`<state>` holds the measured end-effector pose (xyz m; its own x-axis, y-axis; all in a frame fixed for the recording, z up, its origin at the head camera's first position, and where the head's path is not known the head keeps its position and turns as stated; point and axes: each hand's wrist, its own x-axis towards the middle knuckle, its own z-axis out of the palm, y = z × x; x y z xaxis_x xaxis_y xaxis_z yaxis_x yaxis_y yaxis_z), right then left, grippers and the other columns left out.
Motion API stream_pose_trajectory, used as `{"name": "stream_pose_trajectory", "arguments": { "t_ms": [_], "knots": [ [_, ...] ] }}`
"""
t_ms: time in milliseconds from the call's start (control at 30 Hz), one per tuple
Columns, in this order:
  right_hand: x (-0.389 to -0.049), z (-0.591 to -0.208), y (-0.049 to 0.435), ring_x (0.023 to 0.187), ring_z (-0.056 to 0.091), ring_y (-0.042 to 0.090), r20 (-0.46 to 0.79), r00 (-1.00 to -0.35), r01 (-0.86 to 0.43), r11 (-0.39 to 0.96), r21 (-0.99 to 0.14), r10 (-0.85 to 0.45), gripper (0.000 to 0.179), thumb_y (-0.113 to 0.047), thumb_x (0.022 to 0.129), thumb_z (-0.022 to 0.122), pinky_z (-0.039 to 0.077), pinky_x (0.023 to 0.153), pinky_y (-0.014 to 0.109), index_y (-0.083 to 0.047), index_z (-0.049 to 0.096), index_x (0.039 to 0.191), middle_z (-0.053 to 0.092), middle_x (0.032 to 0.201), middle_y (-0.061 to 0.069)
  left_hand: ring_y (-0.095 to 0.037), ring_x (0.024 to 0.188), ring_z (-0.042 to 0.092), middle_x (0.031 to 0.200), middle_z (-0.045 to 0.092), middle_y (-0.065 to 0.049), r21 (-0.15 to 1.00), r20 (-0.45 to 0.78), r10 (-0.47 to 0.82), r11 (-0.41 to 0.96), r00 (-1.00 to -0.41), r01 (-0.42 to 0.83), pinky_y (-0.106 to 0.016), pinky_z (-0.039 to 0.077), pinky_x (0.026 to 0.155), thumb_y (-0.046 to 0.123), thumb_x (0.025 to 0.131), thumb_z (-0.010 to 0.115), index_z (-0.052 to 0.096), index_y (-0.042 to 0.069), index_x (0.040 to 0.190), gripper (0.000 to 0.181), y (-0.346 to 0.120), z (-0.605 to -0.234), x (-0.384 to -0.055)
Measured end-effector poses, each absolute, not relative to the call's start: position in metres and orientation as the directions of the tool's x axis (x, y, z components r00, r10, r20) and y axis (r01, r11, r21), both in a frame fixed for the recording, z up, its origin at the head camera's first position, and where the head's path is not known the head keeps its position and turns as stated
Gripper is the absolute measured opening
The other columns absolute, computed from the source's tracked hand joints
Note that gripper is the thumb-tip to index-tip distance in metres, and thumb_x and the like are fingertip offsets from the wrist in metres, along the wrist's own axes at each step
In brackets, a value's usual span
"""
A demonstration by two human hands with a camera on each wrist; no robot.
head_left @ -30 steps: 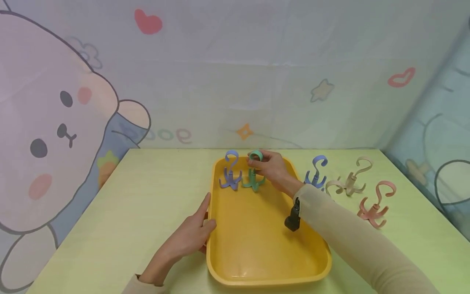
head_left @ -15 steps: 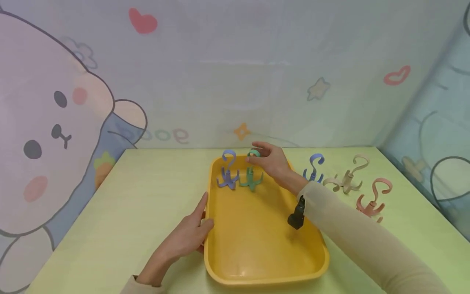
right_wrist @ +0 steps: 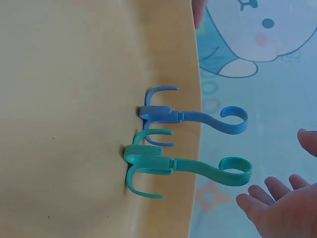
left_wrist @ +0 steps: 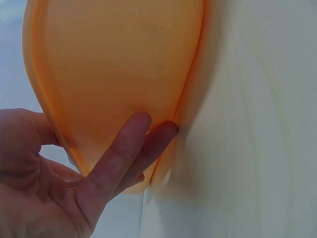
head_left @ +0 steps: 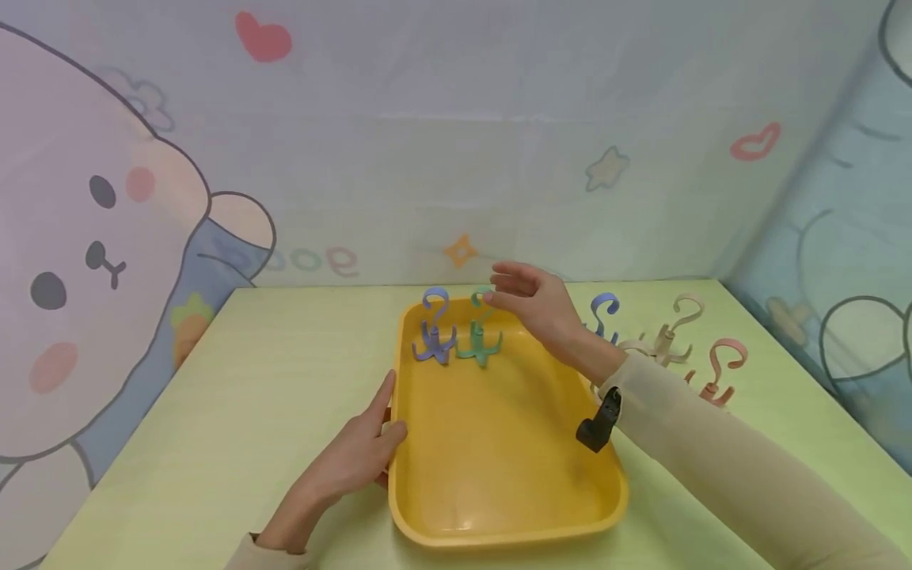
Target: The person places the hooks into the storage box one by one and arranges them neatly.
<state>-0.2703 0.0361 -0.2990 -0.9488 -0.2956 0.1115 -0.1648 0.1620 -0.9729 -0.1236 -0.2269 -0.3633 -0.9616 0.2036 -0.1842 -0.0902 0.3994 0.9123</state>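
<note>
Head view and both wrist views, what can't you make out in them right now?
- Head view: base of the blue hook outside the tray, hidden by the right arm.
- Head view: lower prongs of the pink hook, hidden by the right sleeve.
- Left wrist view: upper part of the yellow tray, cut off by the top edge.
- Right wrist view: part of the right hand, cut off by the right edge.

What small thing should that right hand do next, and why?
I'd probably move the right hand over to the blue hook on the table. The wrist view shows its fingers open, not gripping the green hook, which stands unsupported by the hand in the yellow tray. That blue hook looks like the nearest one outside the tray.
</note>
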Motion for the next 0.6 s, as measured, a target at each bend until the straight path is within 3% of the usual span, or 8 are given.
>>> {"name": "stream_pose_trajectory", "arguments": {
  "t_ms": [433, 600],
  "knots": [
    [-0.258, -0.308, 0.06, 0.143, 0.057, 0.029, 0.122, -0.954, -0.167, 0.145, -0.975, -0.275, 0.054, -0.014, 0.102, 0.071, 0.048, 0.118, 0.044, -0.01, 0.055, 0.153, 0.061, 0.152, 0.015, -0.024, 0.079, 0.076, 0.16, 0.044, -0.032, 0.914, -0.183, 0.207, 0.396, -0.961, -0.089, -0.04, 0.065, 0.061, 0.015, 0.108, 0.044, -0.004, 0.019, 0.172, 0.079, -0.227, -0.365, -0.123],
    [-0.249, -0.311, 0.071, 0.134, 0.064, 0.021, 0.123, -0.956, -0.164, 0.14, -0.976, -0.267, 0.053, -0.015, 0.102, 0.07, 0.053, 0.111, 0.031, -0.009, 0.055, 0.153, 0.062, 0.151, 0.016, -0.024, 0.078, 0.076, 0.16, 0.045, -0.031, 0.908, -0.181, 0.199, 0.409, -0.963, -0.086, -0.04, 0.065, 0.061, 0.015, 0.108, 0.044, -0.003, 0.019, 0.172, 0.079, -0.227, -0.365, -0.124]
  ]
}}
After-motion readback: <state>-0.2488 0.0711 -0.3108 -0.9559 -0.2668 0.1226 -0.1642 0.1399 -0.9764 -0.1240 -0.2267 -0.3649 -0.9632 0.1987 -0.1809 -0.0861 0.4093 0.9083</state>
